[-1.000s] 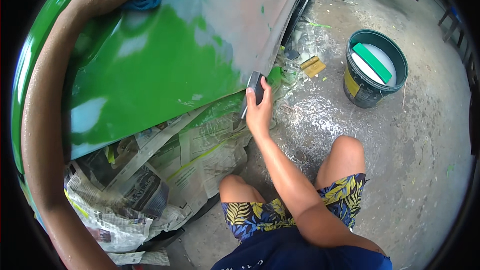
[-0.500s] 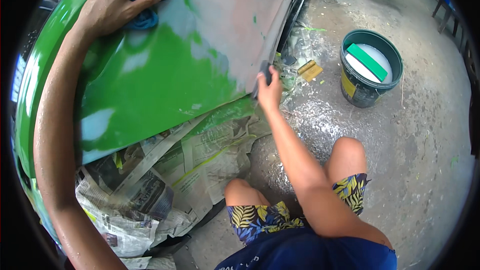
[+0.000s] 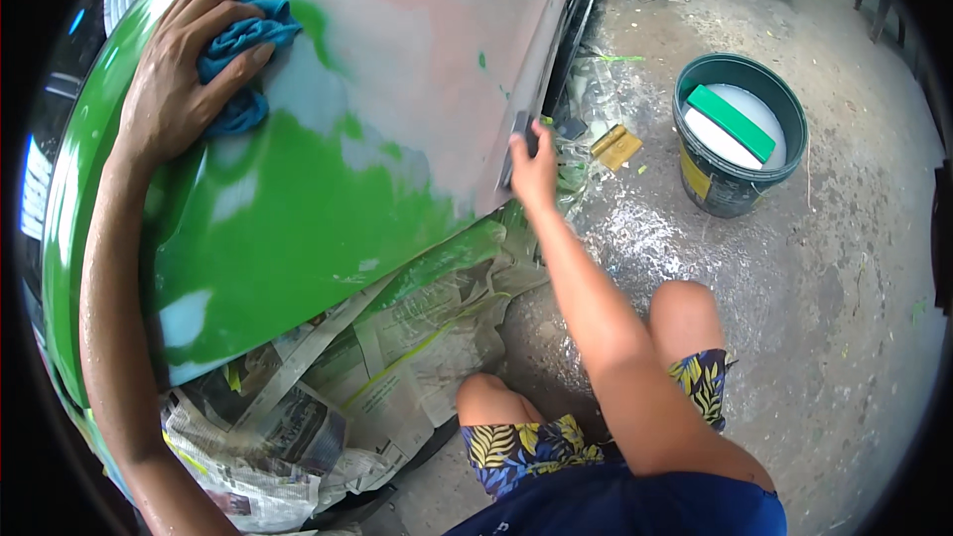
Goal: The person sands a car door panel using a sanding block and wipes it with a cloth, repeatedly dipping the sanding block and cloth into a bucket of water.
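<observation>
A car body panel (image 3: 298, 228), part glossy green and part sanded to whitish grey and pinkish patches, spreads across the left half. My left hand (image 3: 171, 89) rests on its upper left, fingers curled over a bunched blue cloth (image 3: 260, 32) pressed to the surface. Along the panel's right edge, my right hand (image 3: 537, 171) grips a dark grey sanding block (image 3: 519, 147) between thumb and fingers. The block lies lengthwise against that edge. My palm hides part of it.
Newspaper masking (image 3: 397, 362) hangs under the panel's lower edge. To the right stands a dark green bucket (image 3: 720, 197) of cloudy water, with a long green-and-white block (image 3: 733, 123) in it. A yellowish folded piece (image 3: 617, 147) lies on the wet concrete floor (image 3: 834, 268).
The view has tilted, so the panel's left side and my left hand sit lower in the picture. My right hand has slid slightly along the edge with the block.
</observation>
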Tool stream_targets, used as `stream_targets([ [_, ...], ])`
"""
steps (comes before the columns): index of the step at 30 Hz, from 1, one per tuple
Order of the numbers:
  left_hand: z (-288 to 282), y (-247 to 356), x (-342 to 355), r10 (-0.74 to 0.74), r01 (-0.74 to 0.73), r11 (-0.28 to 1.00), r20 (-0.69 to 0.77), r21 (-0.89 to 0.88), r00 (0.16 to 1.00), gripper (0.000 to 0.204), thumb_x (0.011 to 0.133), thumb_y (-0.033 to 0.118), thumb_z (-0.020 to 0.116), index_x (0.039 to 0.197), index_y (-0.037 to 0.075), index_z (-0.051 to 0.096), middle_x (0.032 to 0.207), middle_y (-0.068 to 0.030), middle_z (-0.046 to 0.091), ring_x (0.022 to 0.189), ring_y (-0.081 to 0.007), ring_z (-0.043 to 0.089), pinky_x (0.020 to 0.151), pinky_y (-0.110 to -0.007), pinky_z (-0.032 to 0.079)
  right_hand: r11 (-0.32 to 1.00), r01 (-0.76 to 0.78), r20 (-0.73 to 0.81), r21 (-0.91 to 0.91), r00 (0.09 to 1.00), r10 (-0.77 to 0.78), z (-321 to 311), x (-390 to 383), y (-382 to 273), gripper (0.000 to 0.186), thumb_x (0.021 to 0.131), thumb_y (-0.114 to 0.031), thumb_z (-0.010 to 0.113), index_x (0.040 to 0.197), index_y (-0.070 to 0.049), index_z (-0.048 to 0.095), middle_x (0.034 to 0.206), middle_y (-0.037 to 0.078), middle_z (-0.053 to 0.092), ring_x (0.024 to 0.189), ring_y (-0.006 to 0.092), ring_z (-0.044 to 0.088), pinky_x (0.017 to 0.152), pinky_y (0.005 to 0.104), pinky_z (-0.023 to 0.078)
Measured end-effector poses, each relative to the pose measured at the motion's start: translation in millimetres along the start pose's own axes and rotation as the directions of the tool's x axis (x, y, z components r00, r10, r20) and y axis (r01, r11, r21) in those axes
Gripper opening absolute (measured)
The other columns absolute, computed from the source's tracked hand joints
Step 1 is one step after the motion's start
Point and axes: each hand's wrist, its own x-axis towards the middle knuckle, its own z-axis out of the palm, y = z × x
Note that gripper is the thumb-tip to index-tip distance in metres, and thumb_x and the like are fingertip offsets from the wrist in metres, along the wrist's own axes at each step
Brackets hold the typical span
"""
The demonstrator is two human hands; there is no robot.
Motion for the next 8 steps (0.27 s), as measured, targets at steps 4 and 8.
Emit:
stream_targets([
  [4, 1, 0, -1, 0.025, -0.023, 0.999, -0.047, 0.029, 0.999, 0.044, 0.093, 0.04, 0.068, 0.117, 0.003, 0.071, 0.137, -0.0134, 0.062, 0.127, -0.0358, 0.057, 0.115, -0.048, 0.04, 0.992, 0.02, 0.004, -0.125, 1.0, -0.02, 9, 8, -2, 0.055, 0.099, -0.032, 0.069, 0.141, 0.0, 0.054, 0.13, 0.028, 0.066, 0.122, 0.037, 0.064, 0.105, 0.043, 0.048],
  [8, -9, 0, 4, 0.017, -0.016, 0.999, -0.023, 0.03, 1.0, 0.047, 0.09, 0.042, 0.071, 0.119, 0.005, 0.071, 0.139, -0.014, 0.061, 0.135, -0.0356, 0.054, 0.124, -0.049, 0.03, 0.986, 0.023, 0.041, 0.164, 0.999, -0.03, 9, 13, 4, 0.068, 0.093, -0.041, 0.074, 0.151, -0.014, 0.051, 0.138, 0.029, 0.058, 0.133, 0.0429, 0.052, 0.114, 0.0505, 0.039],
])
